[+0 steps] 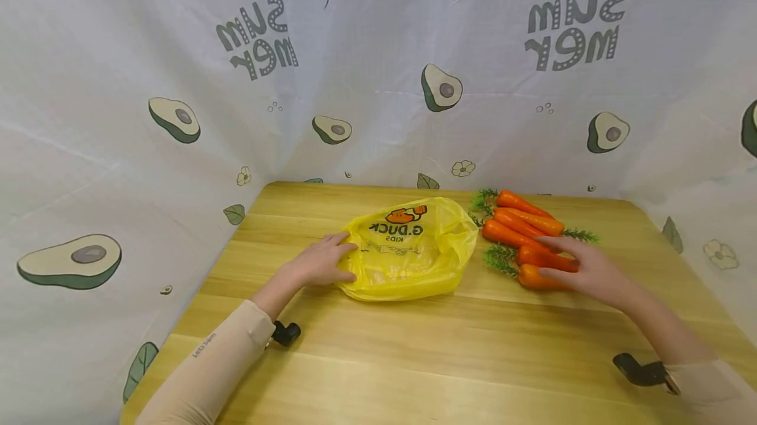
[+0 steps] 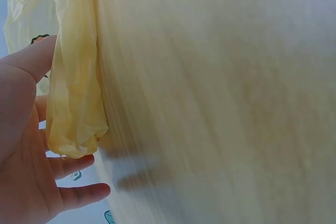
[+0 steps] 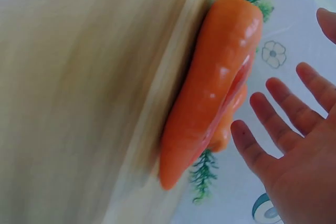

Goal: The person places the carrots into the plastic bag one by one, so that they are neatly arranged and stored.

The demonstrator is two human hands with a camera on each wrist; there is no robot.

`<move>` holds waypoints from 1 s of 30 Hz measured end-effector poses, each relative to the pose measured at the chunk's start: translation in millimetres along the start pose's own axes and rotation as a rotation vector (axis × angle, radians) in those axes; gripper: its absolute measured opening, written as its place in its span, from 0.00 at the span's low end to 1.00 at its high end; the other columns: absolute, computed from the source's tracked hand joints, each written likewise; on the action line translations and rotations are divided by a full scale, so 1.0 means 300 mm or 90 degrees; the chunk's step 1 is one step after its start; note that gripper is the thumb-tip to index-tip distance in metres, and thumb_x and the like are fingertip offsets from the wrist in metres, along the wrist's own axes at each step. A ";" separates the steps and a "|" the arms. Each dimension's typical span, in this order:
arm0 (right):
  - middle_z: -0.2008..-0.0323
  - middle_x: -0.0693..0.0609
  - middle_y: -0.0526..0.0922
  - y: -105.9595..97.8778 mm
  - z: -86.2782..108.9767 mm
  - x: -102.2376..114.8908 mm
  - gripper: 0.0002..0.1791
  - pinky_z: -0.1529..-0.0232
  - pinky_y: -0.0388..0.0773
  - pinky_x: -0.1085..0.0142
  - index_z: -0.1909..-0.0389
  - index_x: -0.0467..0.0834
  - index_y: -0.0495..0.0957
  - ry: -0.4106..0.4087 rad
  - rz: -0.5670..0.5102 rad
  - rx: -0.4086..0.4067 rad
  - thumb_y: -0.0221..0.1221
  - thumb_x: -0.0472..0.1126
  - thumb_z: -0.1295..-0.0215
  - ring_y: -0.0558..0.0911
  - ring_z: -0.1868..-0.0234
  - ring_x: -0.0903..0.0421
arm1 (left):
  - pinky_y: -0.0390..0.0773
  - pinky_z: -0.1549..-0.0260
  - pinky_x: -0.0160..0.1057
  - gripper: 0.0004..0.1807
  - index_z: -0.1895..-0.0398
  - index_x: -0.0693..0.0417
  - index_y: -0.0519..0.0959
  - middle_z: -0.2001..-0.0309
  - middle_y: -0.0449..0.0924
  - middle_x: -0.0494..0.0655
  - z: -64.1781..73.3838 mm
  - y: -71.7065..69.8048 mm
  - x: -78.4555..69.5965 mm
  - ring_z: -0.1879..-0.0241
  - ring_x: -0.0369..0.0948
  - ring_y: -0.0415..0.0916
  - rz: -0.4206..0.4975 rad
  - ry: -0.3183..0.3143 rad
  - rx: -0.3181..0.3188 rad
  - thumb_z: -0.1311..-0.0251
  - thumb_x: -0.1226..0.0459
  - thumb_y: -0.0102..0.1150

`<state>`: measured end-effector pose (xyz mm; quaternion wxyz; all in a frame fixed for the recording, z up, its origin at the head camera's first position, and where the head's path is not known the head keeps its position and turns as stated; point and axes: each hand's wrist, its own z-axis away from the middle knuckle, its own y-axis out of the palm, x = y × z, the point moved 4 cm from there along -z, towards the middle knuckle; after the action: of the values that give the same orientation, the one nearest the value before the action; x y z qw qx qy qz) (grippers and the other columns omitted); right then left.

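Note:
A yellow plastic bag (image 1: 408, 254) with a printed duck logo lies on the table, its mouth facing right. My left hand (image 1: 324, 261) touches the bag's left end, thumb and fingers spread apart; in the left wrist view, a fold of yellow plastic (image 2: 76, 87) hides the thumb tip and parts of the fingers. To the bag's right lies a pile of several orange carrots (image 1: 510, 233) with green tops. My right hand (image 1: 597, 274) hovers over the near carrots, its fingers extended. The right wrist view shows a gap between those fingers and the nearest carrot (image 3: 215, 82).
The wooden table (image 1: 414, 359) has a white cloth (image 1: 378, 31) with avocado prints hanging behind it and at both sides. Black wrist mounts (image 1: 639, 370) sit below each forearm. Leafy carrot tops (image 1: 501, 259) point toward the bag.

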<state>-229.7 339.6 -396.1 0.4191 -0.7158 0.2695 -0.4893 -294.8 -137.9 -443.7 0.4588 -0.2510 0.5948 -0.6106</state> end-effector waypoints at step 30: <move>0.43 0.40 0.83 0.026 0.087 -0.069 0.28 0.51 0.63 0.80 0.40 0.44 0.80 0.012 0.021 -0.017 0.72 0.48 0.41 0.75 0.42 0.40 | 0.65 0.32 0.60 0.37 0.28 0.44 0.71 0.20 0.52 0.53 -0.006 0.000 -0.054 0.23 0.56 0.53 -0.038 0.037 -0.017 0.40 0.47 0.68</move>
<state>-213.2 361.0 -417.1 0.4153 -0.7122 0.2913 -0.4853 -289.1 -123.2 -440.0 0.4199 -0.2568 0.6078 -0.6231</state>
